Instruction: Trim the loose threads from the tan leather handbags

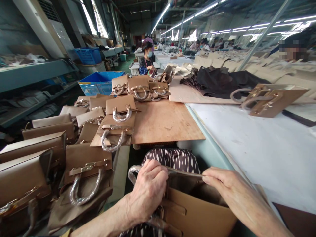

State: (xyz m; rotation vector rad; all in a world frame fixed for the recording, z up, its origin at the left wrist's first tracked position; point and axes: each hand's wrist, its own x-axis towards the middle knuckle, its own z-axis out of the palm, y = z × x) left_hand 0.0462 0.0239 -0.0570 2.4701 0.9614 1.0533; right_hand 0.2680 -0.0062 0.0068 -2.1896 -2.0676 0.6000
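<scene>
A tan handbag (197,210) rests over my lap with its mouth open, showing a dark brown lining. My left hand (150,184) is closed on the bag's top edge at the left, close to a plastic-wrapped handle (133,173). At the right end of the same edge, my right hand (219,181) pinches the rim between thumb and fingers. The edge runs taut between both hands. Below my left hand, a strap (175,207) lies against the bag's front. Patterned black-and-white cloth (172,158) covers my legs behind the bag.
Several tan handbags (86,168) crowd the left side. A wooden board (168,121) lies ahead, beside a white tabletop (259,144). Another bag (269,100) and dark leather pieces (222,80) are at the right. A blue crate (96,84) and a masked person (147,61) are farther back.
</scene>
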